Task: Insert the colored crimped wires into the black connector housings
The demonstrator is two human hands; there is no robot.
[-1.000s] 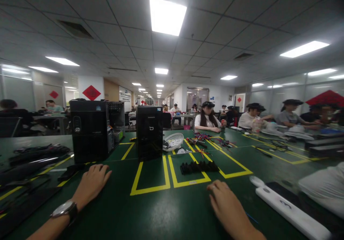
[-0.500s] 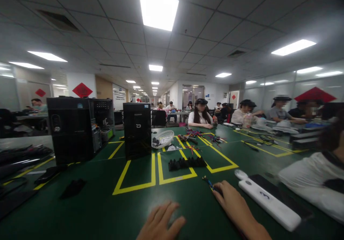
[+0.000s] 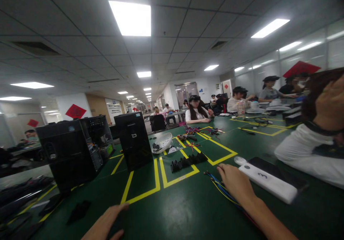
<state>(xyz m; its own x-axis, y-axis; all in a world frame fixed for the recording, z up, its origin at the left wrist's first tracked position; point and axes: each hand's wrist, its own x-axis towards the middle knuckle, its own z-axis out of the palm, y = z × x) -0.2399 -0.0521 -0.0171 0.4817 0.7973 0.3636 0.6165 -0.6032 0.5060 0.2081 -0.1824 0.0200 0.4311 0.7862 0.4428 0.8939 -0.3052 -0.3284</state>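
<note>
My right hand (image 3: 235,186) lies palm down on the green table (image 3: 177,211), fingers curled over a bundle of blue, yellow and red wires (image 3: 215,182) that runs under the wrist. My left hand (image 3: 106,224) enters at the bottom edge, mostly cut off. A dark patch sits between its thumb and fingers, and I cannot make out whether it holds anything. A white power strip marked 3 (image 3: 266,184) lies just right of my right hand.
Two black computer towers (image 3: 133,139) (image 3: 70,150) stand left of centre, by yellow tape frames (image 3: 157,182). A row of black parts (image 3: 188,161), a white basket (image 3: 162,143) and loose wires lie beyond. A person in white (image 3: 303,150) leans on the table at right; others sit further back.
The view swung left and tilted. My left hand slid from the left side to the bottom edge. My right hand came onto the wire bundle, which now lies closer to me.
</note>
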